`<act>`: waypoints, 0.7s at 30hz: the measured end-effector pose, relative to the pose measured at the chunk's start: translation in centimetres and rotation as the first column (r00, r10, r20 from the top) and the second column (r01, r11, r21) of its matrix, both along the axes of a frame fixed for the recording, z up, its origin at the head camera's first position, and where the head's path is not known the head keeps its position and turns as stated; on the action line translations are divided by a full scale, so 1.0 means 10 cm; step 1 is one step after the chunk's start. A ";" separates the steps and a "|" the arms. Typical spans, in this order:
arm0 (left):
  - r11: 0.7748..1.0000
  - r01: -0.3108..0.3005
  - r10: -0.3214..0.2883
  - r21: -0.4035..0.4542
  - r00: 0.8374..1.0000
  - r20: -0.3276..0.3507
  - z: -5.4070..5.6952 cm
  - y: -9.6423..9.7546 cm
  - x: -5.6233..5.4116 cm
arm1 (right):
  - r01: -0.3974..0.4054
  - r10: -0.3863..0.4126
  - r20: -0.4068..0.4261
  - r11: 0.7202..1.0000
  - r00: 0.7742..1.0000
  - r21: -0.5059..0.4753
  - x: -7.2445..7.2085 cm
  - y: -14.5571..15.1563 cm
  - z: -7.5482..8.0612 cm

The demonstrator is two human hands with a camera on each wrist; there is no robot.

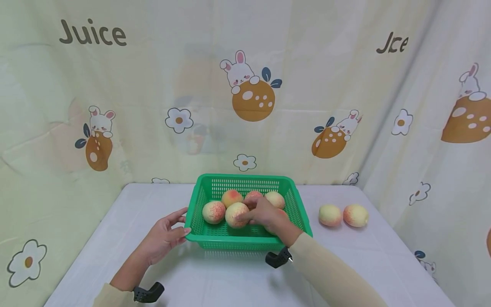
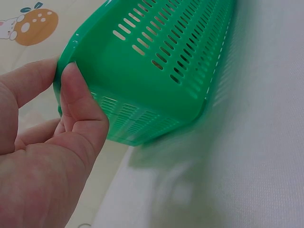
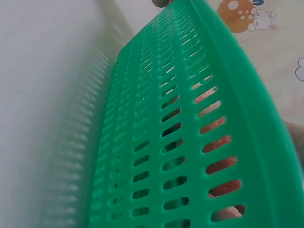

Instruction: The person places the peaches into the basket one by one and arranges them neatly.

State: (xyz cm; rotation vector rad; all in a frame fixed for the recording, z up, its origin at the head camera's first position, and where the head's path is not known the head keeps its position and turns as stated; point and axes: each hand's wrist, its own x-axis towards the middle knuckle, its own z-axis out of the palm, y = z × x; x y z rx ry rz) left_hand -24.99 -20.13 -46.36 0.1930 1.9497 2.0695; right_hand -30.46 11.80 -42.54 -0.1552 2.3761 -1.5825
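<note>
A green plastic basket (image 1: pixel 245 244) with slotted walls stands on the table and holds several yellow-and-red peaches. My left hand (image 1: pixel 163 238) pinches its rim near the front left corner; in the left wrist view the thumb (image 2: pixel 78 90) presses the outer side of the basket (image 2: pixel 137 80). Reaching over the front rim, my right hand (image 1: pixel 266 215) grips a pale peach (image 1: pixel 235 215) inside, thumb on its near side. Around it lie a speckled peach (image 1: pixel 213 212), a redder peach (image 1: pixel 232 198) and a pale one (image 1: pixel 274 199). The basket wall (image 3: pixel 161 118) mostly hides the right hand in the right wrist view.
To the right of the basket, two peaches, one (image 1: pixel 330 215) beside the other (image 1: pixel 356 215), lie on the white tablecloth (image 1: pixel 230 281). A printed curtain (image 1: pixel 153 85) hangs behind the table and along its right side.
</note>
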 end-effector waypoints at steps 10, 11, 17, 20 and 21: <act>1.000 -0.010 0.010 -0.007 1.000 0.008 0.01 0.01 0.01 | 0.005 -0.005 0.008 0.999 1.000 0.052 -0.05 -0.04 -0.06; 1.000 -0.009 0.009 -0.006 1.000 0.008 0.01 0.01 0.01 | 0.006 -0.006 0.005 0.998 1.000 0.060 -0.06 -0.04 -0.06; 1.000 -0.006 0.006 -0.001 1.000 0.006 0.01 0.02 0.01 | 0.010 -0.009 -0.011 0.993 1.000 0.114 -0.05 -0.07 -0.07; 1.000 -0.006 0.006 0.000 1.000 0.005 0.01 0.01 0.01 | 0.015 -0.012 -0.021 0.987 1.000 0.157 -0.06 -0.08 -0.10; 1.000 -0.006 0.006 0.000 1.000 0.005 0.01 0.01 0.01 | 0.016 -0.013 -0.021 0.986 1.000 0.164 -0.06 -0.09 -0.11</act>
